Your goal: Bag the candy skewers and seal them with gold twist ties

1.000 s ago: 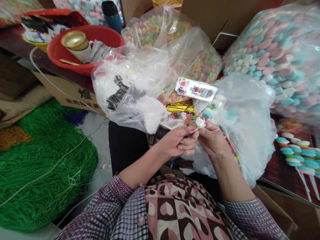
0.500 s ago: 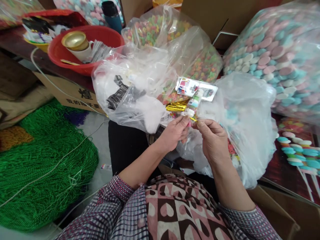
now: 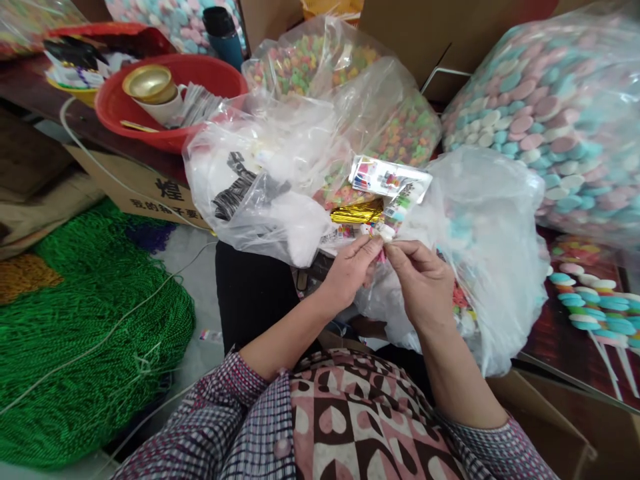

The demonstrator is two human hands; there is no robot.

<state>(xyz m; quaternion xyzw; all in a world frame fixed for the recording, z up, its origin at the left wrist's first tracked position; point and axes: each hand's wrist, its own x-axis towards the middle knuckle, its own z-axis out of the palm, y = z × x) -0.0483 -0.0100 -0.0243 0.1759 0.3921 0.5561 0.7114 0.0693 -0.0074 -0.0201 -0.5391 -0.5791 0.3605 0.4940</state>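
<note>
My left hand (image 3: pixel 353 267) and my right hand (image 3: pixel 425 283) meet above my lap, thumbs and fingertips pinched close together. Between them is a small clear printed packet (image 3: pixel 399 207), its gathered part at my fingertips. White pieces (image 3: pixel 377 231) show just beyond the fingers, and a bit of pink shows below them. My fingers cover the exact point of grip, so a tie there cannot be made out. Just past my left hand lies a bundle of gold twist ties (image 3: pixel 356 213). Behind it rests a stack of flat printed packets (image 3: pixel 387 177).
Clear bags of colourful candy (image 3: pixel 405 133) and pastel marshmallows (image 3: pixel 525 113) stand behind. A red basin (image 3: pixel 113 113) holds a cup and a gold bowl. Marshmallow skewers (image 3: pixel 593 300) lie at right. Green cord (image 3: pixel 100 333) is heaped on the left.
My right fingertips have turned slightly at the packet's gathered part. The gold tie seen between my fingers before is now hidden. The packet leans a little more to the right.
</note>
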